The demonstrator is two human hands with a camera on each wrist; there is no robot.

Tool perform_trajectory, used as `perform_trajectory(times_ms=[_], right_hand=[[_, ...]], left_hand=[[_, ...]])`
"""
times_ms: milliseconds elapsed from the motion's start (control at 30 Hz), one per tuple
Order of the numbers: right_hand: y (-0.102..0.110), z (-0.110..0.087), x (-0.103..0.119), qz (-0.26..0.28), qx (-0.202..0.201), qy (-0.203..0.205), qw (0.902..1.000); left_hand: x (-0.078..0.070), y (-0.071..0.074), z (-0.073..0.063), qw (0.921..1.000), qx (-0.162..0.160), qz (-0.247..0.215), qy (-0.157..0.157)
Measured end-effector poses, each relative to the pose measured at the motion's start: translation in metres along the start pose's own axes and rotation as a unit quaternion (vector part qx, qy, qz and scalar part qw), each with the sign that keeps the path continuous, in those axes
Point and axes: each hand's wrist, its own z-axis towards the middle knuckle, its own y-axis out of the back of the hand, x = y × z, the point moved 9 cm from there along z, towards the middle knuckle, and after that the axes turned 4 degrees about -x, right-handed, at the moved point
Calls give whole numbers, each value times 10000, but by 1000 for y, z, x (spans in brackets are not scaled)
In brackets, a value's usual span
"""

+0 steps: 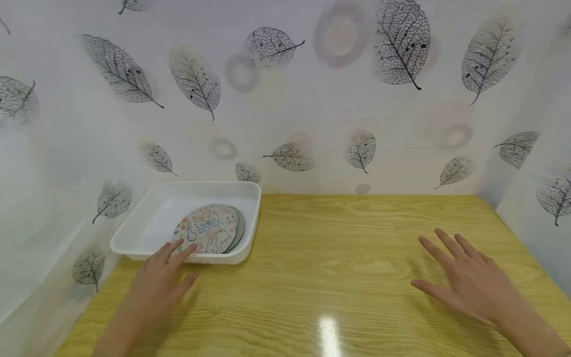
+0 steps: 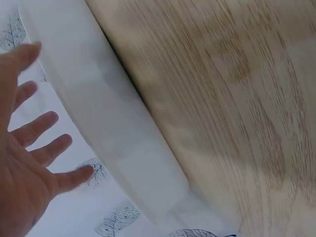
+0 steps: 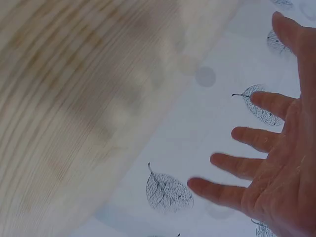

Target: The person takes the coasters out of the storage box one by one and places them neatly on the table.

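At the left of the table, a white plastic tray (image 1: 151, 218) holds round printed discs, stacked off-centre. The top disc (image 1: 207, 228) has line drawings of animals, flowers and blue writing; a grey-green edge of another (image 1: 241, 230) peeks out beneath it. My left hand (image 1: 158, 285) hovers by the tray's near rim with fingers spread, nothing held. In the left wrist view its fingers stand apart beside the tray's outer wall (image 2: 108, 108). My right hand (image 1: 475, 282), fingers also spread and holding nothing, is above the table's right side.
The wood-grain table (image 1: 339, 243) spreads between and around my hands. Behind it and at both sides hang pale sheets (image 1: 290, 109) printed with dark skeleton leaves. A bright light reflection lies on the near part of the tabletop.
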Motion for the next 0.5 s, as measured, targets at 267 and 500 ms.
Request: perform_trajectory(times_ms=[267, 500], right_hand=[[2, 24, 29, 824, -51, 296, 9961], [-5, 32, 35, 765, 52, 355, 9964]], left_hand=[[11, 4, 5, 9954, -742, -422, -433], [3, 0, 4, 9896, -1227, -26, -750]])
